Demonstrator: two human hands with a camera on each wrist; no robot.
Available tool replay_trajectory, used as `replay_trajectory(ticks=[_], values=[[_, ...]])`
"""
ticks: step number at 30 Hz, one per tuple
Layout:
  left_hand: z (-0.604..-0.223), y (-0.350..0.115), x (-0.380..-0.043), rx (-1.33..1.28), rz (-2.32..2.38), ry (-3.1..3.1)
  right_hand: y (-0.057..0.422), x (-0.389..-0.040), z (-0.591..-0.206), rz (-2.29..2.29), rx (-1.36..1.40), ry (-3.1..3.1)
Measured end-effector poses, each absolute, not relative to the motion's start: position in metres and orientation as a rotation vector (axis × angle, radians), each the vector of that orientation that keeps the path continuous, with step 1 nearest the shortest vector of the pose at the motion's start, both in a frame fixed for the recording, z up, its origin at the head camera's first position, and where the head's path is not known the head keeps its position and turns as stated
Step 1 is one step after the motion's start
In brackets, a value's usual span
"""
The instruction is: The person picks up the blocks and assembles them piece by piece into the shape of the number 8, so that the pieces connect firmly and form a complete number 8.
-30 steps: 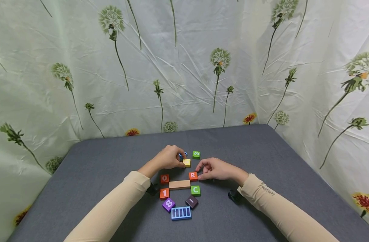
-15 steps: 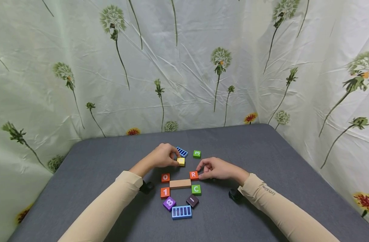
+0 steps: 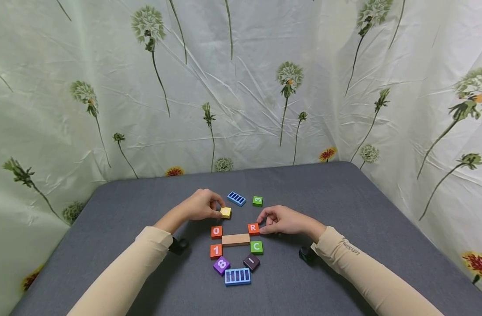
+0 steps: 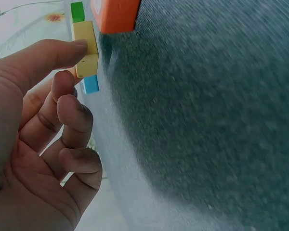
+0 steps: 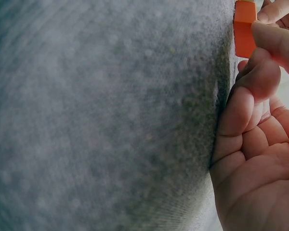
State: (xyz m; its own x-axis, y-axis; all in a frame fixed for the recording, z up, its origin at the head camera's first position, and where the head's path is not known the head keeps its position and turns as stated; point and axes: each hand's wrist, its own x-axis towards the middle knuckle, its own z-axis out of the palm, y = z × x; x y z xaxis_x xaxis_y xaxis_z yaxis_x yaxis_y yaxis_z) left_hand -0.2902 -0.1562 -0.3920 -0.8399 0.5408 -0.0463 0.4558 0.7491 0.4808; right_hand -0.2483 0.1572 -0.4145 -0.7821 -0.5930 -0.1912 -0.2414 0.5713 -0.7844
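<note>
My left hand [image 3: 203, 205] pinches a yellow block [image 3: 226, 212] between thumb and fingers, just behind the orange 0 block [image 3: 216, 231]. In the left wrist view the thumb lies on the yellow block [image 4: 86, 41], and the other fingers curl below it. My right hand [image 3: 282, 220] holds the right side of the orange R block [image 3: 253, 228] with thumb and index finger. Its other fingers are curled near the cloth in the right wrist view, where the orange block [image 5: 244, 31] shows at the thumb tip. The index finger's contact is partly hidden there.
A plain wooden bar [image 3: 235, 240] lies between the 0 and R blocks. Around and below it are an orange 1 [image 3: 216, 251], green C [image 3: 256, 247], purple 8 [image 3: 222, 264], dark block [image 3: 251, 262] and blue slatted block [image 3: 237, 276]. Farther back lie another blue block [image 3: 236, 198] and green 3 [image 3: 257, 201].
My left hand has moved left with the yellow block, away from the green 3, and the far blue block has come into full view. My right hand has stayed at the R block.
</note>
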Motion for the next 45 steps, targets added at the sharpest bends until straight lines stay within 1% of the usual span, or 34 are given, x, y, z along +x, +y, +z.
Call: replay_trajectory(ticks=[12,19,45], values=[[-0.395,-0.166,-0.289,0.781,0.699,2.709,0.157,-0.247,-0.414,-1.092,-0.666,2.361],[-0.396,-0.173,-0.290,0.858,0.723,2.652,0.156,-0.248,-0.414,-1.085,-0.648,2.368],[-0.405,-0.184,-0.288,0.798,0.851,2.511,0.157,-0.248,-0.414,-1.078,-0.655,2.372]])
